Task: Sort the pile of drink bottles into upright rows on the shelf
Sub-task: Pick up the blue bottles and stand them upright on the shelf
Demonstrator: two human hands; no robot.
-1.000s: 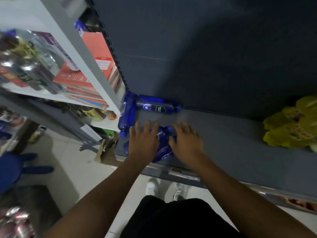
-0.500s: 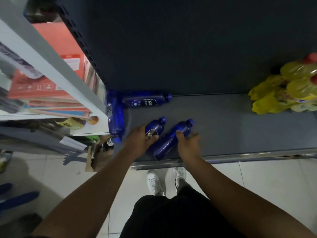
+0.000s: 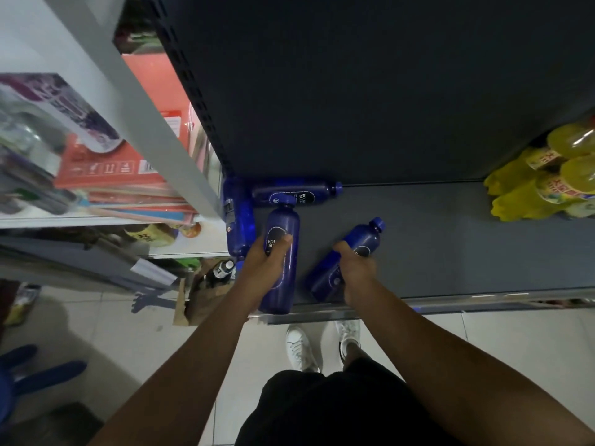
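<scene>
We've got one blue soda bottle [image 3: 280, 252] wrapped in our left hand [image 3: 262, 268] and another [image 3: 349, 257] in our right hand [image 3: 355, 272], gripped mid-body so we can probably tip both upright on the shelf [image 3: 434, 246].

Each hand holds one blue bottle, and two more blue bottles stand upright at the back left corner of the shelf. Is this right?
Not quite. The head view shows those two as lying on their sides: one bottle along the left edge, the other along the back wall. The left hand and right hand do each hold a blue bottle over the shelf.
</scene>
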